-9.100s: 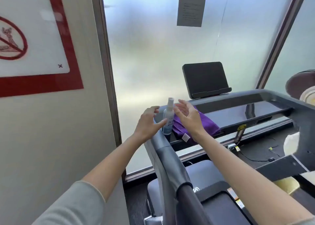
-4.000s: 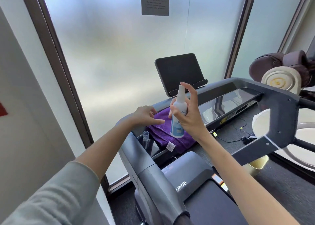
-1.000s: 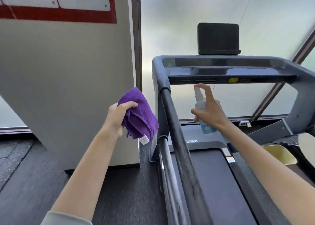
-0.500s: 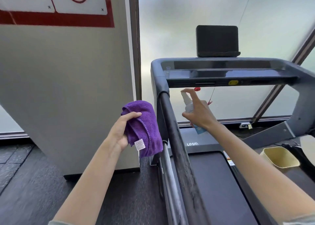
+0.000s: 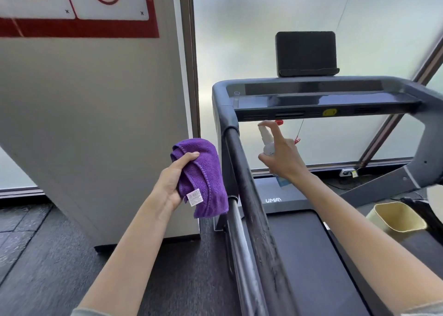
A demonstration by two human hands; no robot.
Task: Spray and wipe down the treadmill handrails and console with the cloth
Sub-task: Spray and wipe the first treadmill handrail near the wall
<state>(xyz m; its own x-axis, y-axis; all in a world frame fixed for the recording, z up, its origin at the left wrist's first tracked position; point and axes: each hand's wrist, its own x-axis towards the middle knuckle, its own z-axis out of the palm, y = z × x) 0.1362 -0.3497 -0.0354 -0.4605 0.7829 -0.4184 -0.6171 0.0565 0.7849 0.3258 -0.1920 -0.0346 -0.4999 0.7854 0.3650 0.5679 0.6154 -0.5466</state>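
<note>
The spraying step is judged to be in hand. The right hand (image 5: 282,157) is gripping the white plastic spray bottle (image 5: 268,141), forefinger resting on its nozzle, aiming at the left handrail (image 5: 249,186) (a dark, matte round bar). The left hand (image 5: 171,184) is clutching the purple cloth (image 5: 203,174), a bunched, nubbly terry fold, just beside the rail. Next, the cloth is needing firm contact along the bar, then the glossy console (image 5: 323,100).
</note>
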